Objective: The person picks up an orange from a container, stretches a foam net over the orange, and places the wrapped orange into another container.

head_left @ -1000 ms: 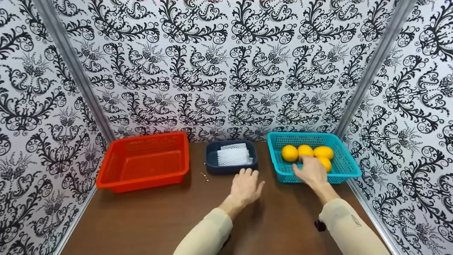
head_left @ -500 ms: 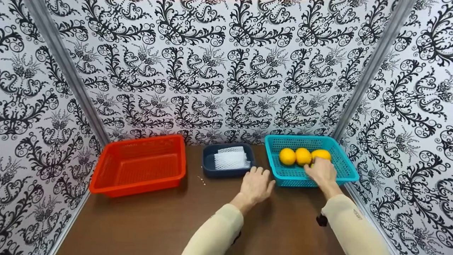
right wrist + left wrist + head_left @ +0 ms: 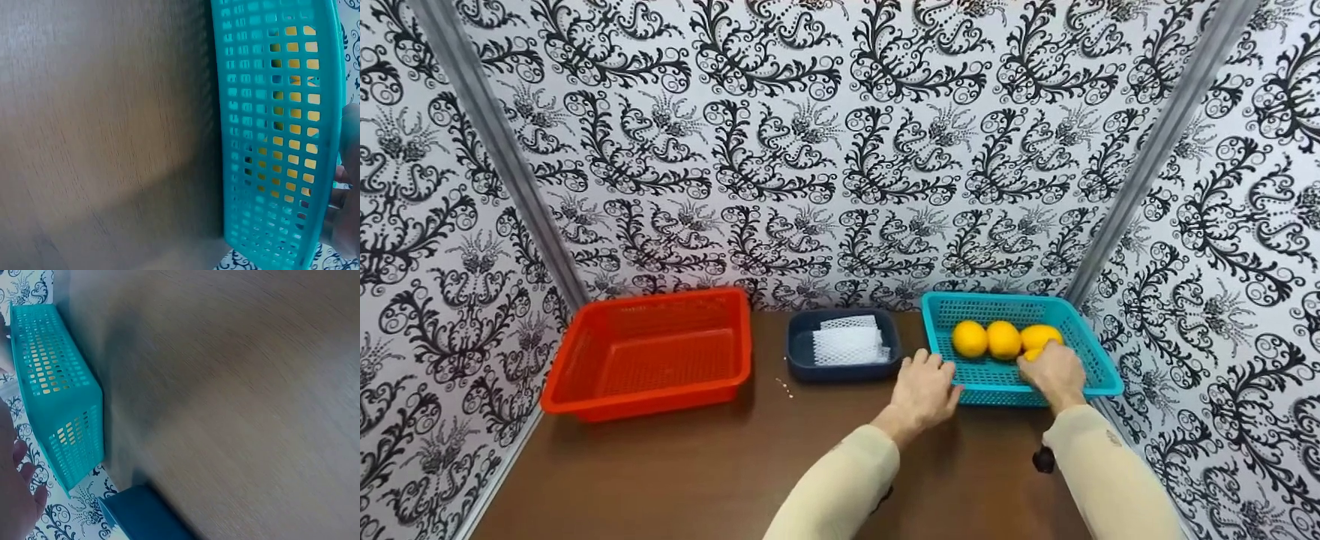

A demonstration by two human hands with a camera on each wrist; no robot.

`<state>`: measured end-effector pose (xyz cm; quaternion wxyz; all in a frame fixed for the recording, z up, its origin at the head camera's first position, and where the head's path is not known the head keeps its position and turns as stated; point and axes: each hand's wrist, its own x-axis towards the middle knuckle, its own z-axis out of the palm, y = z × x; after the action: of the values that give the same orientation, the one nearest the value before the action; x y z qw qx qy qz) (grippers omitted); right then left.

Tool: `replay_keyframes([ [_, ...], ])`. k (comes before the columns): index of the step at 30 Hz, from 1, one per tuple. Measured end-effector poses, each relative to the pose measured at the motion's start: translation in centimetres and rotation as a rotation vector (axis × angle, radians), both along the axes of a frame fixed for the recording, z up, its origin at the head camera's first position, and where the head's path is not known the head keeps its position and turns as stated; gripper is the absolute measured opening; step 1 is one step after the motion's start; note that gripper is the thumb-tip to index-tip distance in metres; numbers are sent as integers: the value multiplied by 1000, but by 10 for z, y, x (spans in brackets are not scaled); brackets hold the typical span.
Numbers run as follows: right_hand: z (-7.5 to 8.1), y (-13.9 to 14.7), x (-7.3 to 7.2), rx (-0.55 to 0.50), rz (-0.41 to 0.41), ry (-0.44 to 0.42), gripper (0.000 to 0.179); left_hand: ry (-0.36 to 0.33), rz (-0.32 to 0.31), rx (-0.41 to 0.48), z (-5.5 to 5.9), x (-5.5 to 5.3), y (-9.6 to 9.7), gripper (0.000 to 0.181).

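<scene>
A turquoise perforated basket point(image 3: 997, 397) stands at the right with several round yellow-orange citrus fruits point(image 3: 970, 339) in it. My right hand point(image 3: 1056, 375) reaches over the basket's front rim and grips the fruit nearest that rim, covering much of it. In the right wrist view, the basket's wall point(image 3: 270, 219) hides most of what the fingers do, and fruit colour shows through its holes. My left hand point(image 3: 922, 391) is at the basket's front left corner, fingers loosely spread and holding nothing. The left wrist view has this hand point(image 3: 19, 489) beside the basket's rim.
A small dark blue tray point(image 3: 844, 371) with folded white mesh sleeves point(image 3: 847, 345) stands left of the basket. Farther left is a red basket point(image 3: 660, 401). Small pale crumbs point(image 3: 785, 388) lie on the brown table point(image 3: 675, 472). Patterned walls point(image 3: 810, 150) enclose the back and sides.
My right hand has moved right and down from the middle fruits onto the front one and now grips it. My left hand has moved right, from the blue tray to the turquoise basket's corner.
</scene>
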<state>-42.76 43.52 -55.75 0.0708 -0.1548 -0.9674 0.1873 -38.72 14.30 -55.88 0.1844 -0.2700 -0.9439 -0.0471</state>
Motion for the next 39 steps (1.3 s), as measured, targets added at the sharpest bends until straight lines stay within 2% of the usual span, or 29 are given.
replay_keyframes([
  [5,-3,9,-8,-44,-36,-53,73,-17,13,-10,-3,-9,6,33],
  [9,-4,14,-17,-87,-128,-114,70,-5,-3,-8,-9,-13,9,31],
  [12,-7,16,-23,-105,-165,-161,74,13,-16,-1,-13,-14,10,28],
  [17,-4,16,-31,-142,-154,-188,76,72,-45,4,-16,-13,9,29],
  [20,2,17,-32,-148,-134,-185,77,91,-43,23,-17,-13,9,30],
  [26,5,15,-36,-179,-145,-204,80,66,-15,72,-21,-16,17,30],
  [31,5,9,-39,-208,-137,-251,83,29,20,77,-18,-14,18,30],
  [35,7,5,-39,-220,-153,-264,87,-12,32,65,-13,-13,19,31],
  [39,11,4,-38,-229,-164,-263,99,-37,38,24,-10,-13,20,30],
])
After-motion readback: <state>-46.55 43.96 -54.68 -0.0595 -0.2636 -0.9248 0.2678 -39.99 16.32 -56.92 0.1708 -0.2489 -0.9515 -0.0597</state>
